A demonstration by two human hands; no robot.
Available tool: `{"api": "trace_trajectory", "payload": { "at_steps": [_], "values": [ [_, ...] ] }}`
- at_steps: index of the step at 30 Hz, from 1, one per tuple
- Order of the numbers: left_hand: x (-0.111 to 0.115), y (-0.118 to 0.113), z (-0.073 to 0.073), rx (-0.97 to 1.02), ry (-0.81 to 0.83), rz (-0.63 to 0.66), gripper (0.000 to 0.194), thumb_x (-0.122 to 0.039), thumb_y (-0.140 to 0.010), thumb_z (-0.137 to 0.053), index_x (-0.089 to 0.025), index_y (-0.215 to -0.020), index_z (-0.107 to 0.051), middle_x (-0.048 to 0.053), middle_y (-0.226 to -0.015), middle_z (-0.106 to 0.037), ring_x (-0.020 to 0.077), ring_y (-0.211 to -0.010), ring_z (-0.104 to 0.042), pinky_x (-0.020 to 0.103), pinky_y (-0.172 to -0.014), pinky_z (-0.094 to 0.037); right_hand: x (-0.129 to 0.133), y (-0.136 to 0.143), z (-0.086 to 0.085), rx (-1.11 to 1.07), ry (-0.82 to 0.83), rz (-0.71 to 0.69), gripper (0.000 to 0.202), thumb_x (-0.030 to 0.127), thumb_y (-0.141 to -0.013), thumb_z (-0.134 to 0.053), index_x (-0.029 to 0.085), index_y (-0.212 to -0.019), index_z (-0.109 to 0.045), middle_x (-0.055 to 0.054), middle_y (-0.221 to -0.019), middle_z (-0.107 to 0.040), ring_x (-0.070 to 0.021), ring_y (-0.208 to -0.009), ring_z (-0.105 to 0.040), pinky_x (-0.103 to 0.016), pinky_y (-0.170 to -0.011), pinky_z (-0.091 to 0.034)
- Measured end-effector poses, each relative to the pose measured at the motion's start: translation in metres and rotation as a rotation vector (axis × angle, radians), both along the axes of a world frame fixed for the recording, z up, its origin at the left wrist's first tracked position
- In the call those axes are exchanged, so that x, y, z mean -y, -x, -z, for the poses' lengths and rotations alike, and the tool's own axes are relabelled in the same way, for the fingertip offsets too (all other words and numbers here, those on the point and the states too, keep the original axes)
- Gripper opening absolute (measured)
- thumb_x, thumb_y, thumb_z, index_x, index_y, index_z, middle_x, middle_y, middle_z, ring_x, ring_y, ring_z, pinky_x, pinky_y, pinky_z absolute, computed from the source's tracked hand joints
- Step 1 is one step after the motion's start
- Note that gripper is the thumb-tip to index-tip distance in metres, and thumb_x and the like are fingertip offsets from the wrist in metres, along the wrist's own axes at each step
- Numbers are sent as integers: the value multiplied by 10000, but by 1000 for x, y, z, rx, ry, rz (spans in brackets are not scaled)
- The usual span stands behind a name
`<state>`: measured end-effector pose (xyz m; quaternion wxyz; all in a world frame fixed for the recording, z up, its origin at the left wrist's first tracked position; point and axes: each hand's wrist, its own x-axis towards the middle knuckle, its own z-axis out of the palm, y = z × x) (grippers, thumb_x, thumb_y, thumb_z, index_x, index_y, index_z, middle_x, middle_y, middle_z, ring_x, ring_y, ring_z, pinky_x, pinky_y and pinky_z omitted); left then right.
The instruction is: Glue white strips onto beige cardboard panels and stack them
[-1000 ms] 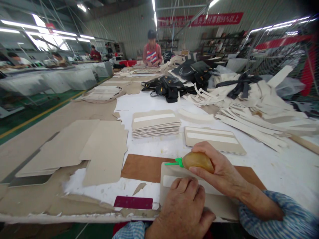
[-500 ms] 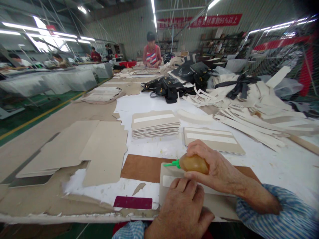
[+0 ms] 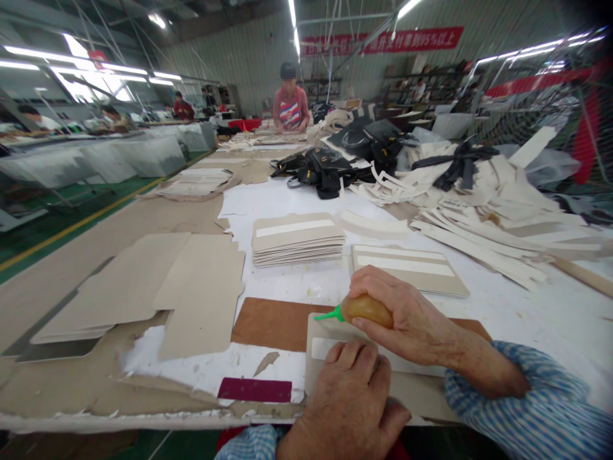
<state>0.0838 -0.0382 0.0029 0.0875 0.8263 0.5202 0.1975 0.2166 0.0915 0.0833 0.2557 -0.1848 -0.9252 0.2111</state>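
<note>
My right hand (image 3: 400, 313) is wrapped round an amber glue bottle (image 3: 368, 311) with a green nozzle, which points left. The nozzle tip is at the upper left corner of a beige panel (image 3: 313, 364); I cannot tell if it touches. A white strip (image 3: 322, 348) runs along this panel, partly covered by my hands. My left hand (image 3: 347, 399) lies on the panel with its fingers resting flat over the strip, holding nothing. Beneath the panel, a brown sheet (image 3: 272, 324) sticks out on the left and at the right behind my wrist.
Beyond my hands are a stack of beige panels (image 3: 299, 239) and a smaller pile (image 3: 407, 268). More beige pieces (image 3: 204, 287) lie left, a maroon strip (image 3: 255, 390) in front. Black bags (image 3: 325, 167) and cream strips (image 3: 479, 243) are heaped farther back. A person (image 3: 290, 105) stands at the far end.
My right hand has shifted slightly left with the glue bottle, whose nozzle tilts a little more. My left hand stays on the panel.
</note>
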Motion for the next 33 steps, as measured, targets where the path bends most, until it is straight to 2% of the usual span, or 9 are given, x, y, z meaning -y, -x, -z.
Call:
{"api": "trace_trajectory", "payload": {
  "at_steps": [15,26,33],
  "values": [
    [0,0,0,4,0,-5,366,-495,-988,-638,-199,-1204,-635,59,-1264,-669,279,-1196,-583,440,-1089,-473,-3,8,-10,75,49,11,86,186,-905,-593,206,-988,-586,-65,-988,-602,-245,-924,-545,-396,-808,-443],
    [0,1,0,9,23,1,409,-507,-1013,-594,-189,-1268,-623,76,-1354,-653,290,-1237,-573,456,-1120,-456,-5,4,-14,98,15,36,105,175,-900,-600,212,-996,-577,-53,-985,-618,-227,-906,-568,-363,-786,-447],
    [1,0,-3,3,18,-12,388,-475,-992,-636,-192,-1258,-634,71,-1327,-665,281,-1221,-577,442,-1120,-455,-5,-2,-16,97,10,68,126,167,-887,-621,228,-987,-576,-37,-969,-634,-219,-894,-591,-341,-756,-447]
  ]
}}
